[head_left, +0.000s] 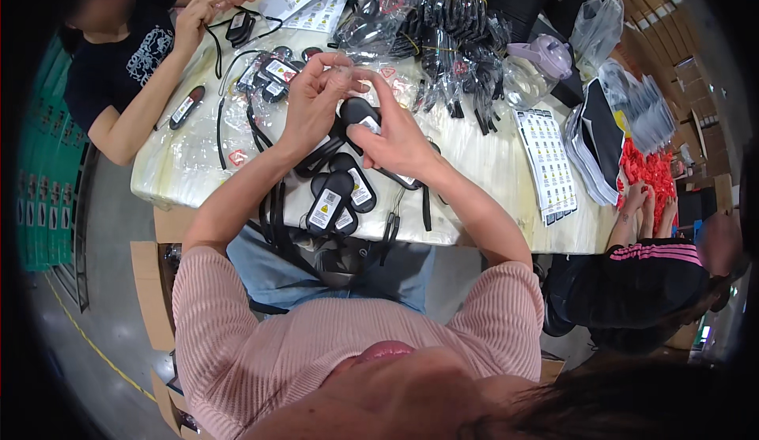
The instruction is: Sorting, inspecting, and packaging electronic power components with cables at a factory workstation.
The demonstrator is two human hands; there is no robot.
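My right hand (399,135) grips a black oval device (360,110) with a white label, thumb across its face. Its index finger reaches up to the fingertips of my left hand (316,100). Those left fingers are pinched together; what is between them, perhaps something thin and clear, I cannot make out. Below my hands, near the table's front edge, several like devices lie overlapping, among them one with a white label and yellow warning mark (326,209). Black wrist straps (277,217) hang over the edge. Beyond my left wrist lie more devices (273,80) on clear plastic bags.
Bundled black cords in clear bags (451,13) are heaped at the far side. A sticker sheet (547,163), a paper stack (589,151) and a lidded clear jug (538,68) stand right. Co-workers sit at the left and right, one handling corded devices, one at red pieces (644,175).
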